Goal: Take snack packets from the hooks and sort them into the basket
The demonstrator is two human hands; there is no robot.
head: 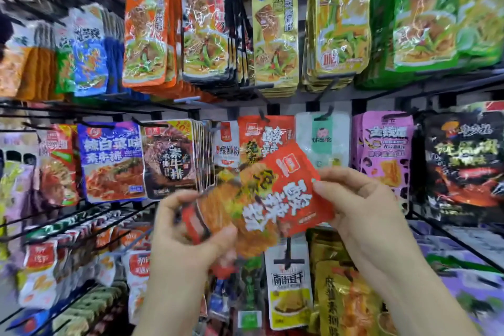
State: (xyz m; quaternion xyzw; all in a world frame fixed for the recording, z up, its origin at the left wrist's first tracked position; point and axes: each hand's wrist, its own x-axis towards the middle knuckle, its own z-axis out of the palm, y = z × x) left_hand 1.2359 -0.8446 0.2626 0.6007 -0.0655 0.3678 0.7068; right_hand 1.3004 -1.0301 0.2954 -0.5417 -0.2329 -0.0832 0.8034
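An orange-red snack packet (pixel 289 196) with white characters is tilted in front of the rack, held between both hands. My right hand (pixel 362 210) pinches its right edge with thumb and fingertips. My left hand (pixel 188 229) grips its lower left end, where a second red packet (pixel 195 222) seems to lie under the fingers. Another packet of the same orange-red kind (pixel 266 133) hangs on a hook just behind. No basket is in view.
Wire hooks (pixel 114 215) stick out from the rack on all sides, loaded with packets: orange, black, yellow and green ones (pixel 425 16) in the top row, blue, dark and pink ones (pixel 381 144) in the middle row, white and yellow ones (pixel 289 284) below.
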